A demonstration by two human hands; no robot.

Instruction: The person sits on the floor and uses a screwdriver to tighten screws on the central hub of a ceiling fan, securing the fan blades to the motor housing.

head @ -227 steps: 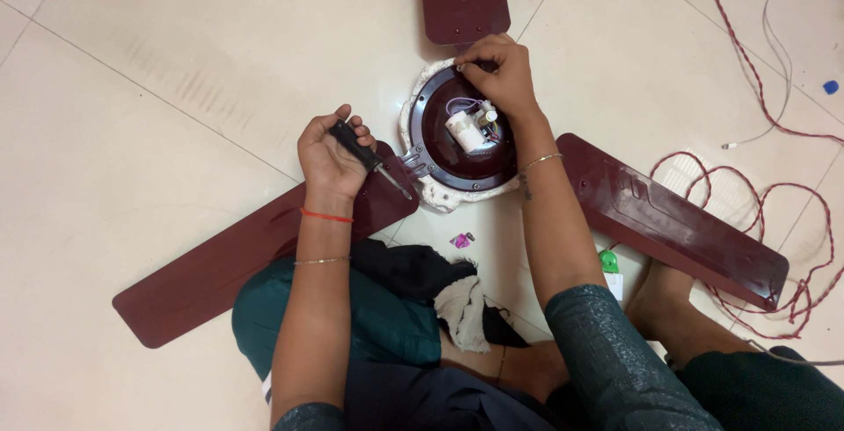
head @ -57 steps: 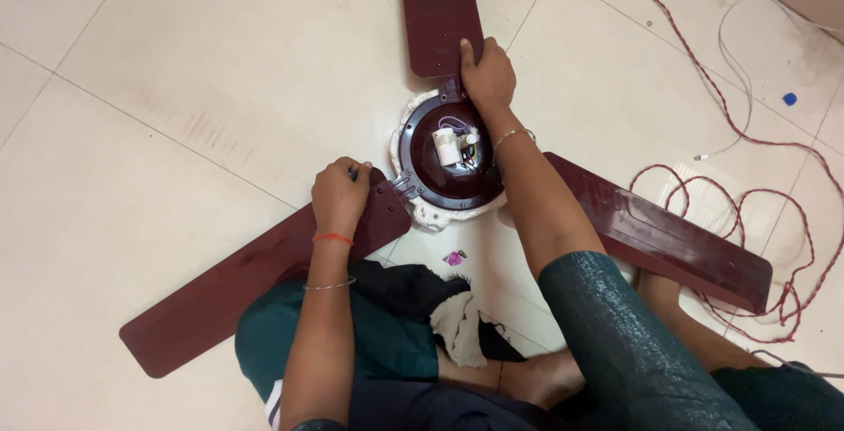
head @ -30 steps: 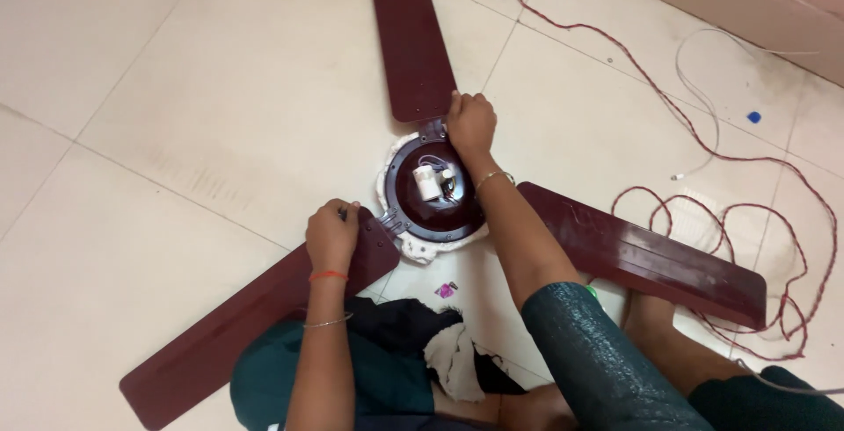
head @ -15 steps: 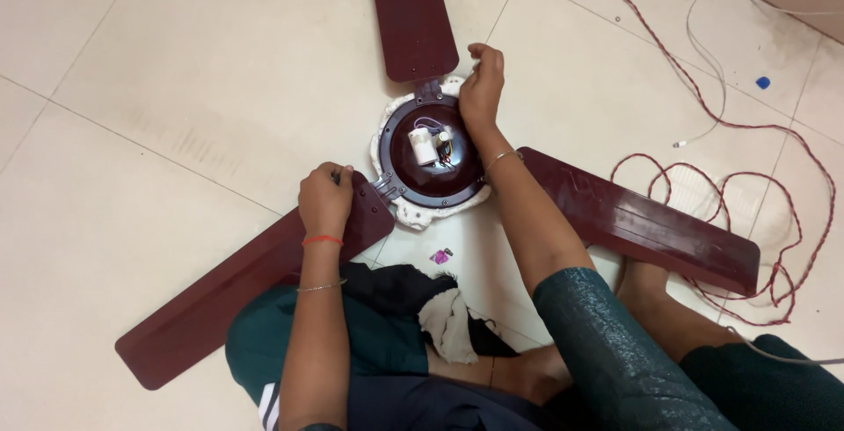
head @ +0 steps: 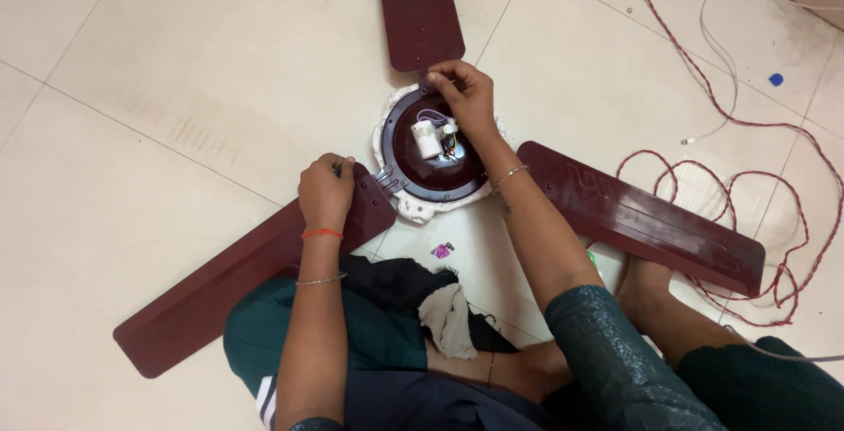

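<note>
Here, right hand (head: 470, 97) curled at the far rim of the fan motor hub (head: 435, 154), fingertips pinched narrow on something small where the top blade (head: 418, 9) meets the hub — too small to tell what. Left hand (head: 325, 189) closed in a fist around a dark tool handle, only its tip showing above the knuckles, resting on the inner end of the left blade (head: 237, 286) just beside the hub. Hub lying flat on the tiled floor (head: 176, 88), maroon, ringed in white, with a white capacitor (head: 427, 139) and coloured wires in its open middle. Third blade (head: 642, 216) stretching out to the right, near a bare foot. Small purple bit (head: 440, 251) on the floor below the hub. Red cord (head: 774, 159) looped at the right — a blue cap (head: 775, 79) beyond it.
</note>
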